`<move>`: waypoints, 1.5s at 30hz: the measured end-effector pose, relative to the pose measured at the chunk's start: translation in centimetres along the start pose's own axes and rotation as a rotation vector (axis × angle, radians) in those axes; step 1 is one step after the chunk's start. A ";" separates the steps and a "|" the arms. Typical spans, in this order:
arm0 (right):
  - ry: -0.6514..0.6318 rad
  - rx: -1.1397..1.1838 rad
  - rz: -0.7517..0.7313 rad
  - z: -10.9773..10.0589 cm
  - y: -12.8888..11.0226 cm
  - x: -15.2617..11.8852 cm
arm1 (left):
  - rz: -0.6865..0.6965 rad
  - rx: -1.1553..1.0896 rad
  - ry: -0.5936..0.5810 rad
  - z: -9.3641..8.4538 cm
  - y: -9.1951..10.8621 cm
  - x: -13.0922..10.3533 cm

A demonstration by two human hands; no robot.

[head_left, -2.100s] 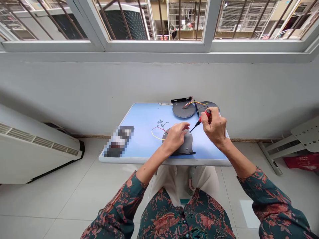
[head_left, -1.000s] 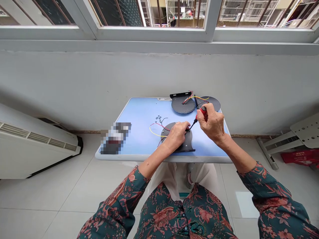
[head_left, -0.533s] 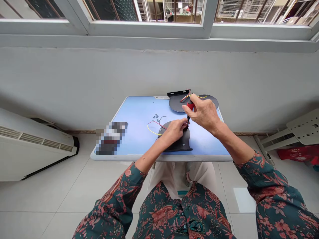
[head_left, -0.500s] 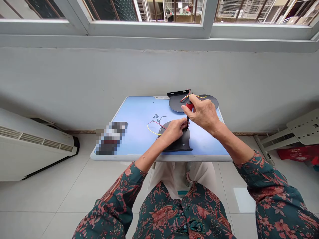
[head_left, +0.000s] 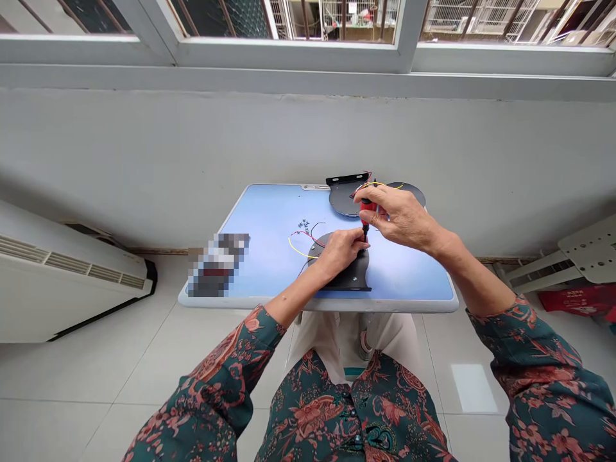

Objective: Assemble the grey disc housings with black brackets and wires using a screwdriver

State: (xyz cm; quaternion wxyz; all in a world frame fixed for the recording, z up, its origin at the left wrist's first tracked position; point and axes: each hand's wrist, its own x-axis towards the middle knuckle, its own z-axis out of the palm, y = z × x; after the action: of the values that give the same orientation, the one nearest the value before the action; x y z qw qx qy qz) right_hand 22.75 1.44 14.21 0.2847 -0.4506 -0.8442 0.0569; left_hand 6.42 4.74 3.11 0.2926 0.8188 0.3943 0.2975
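Note:
A red and black screwdriver (head_left: 367,212) stands nearly upright in my right hand (head_left: 407,217), its fingers closed round the handle. The tip meets the right part of a black metal plate (head_left: 353,273) near the table's front edge. My left hand (head_left: 341,251) rests on that plate, its thumb and fingertips together beside the screwdriver tip; whatever lies between them is too small to make out. Yellow, red and black wires (head_left: 299,250) come out at the plate's left. Several small screws (head_left: 303,225) lie behind it.
At the back right of the blue table (head_left: 269,212) lies another black plate (head_left: 341,200) with wires. A blurred patch (head_left: 219,266) covers items at the left. Beyond the table stand a wall and a window; a white appliance (head_left: 67,282) is on the left floor.
My right hand has turned round the screwdriver, and its fingers now reach over the top of the handle. My left hand stays on the plate. The view has shifted slightly.

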 end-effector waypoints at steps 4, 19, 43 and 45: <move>-0.013 -0.044 0.017 -1.1 0.2 0.0 | 0.001 -0.070 -0.052 0.0 -0.4 -0.3; -0.025 -0.318 0.242 2.1 -2.9 -0.2 | -0.047 0.104 -0.053 0.7 0.1 -0.3; -0.135 1.140 1.131 5.3 2.1 -9.5 | -0.656 -0.401 0.252 -5.8 -1.9 -13.2; -0.229 1.059 1.147 5.9 1.2 -9.0 | -0.680 -0.408 0.189 -5.8 -2.0 -11.7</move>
State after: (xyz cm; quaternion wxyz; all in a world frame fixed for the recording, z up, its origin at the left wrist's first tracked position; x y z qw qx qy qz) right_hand 24.36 -4.05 5.07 0.2987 -0.6117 -0.3646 0.6354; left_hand -4.66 -2.39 2.44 0.4931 0.5360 0.6006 0.3299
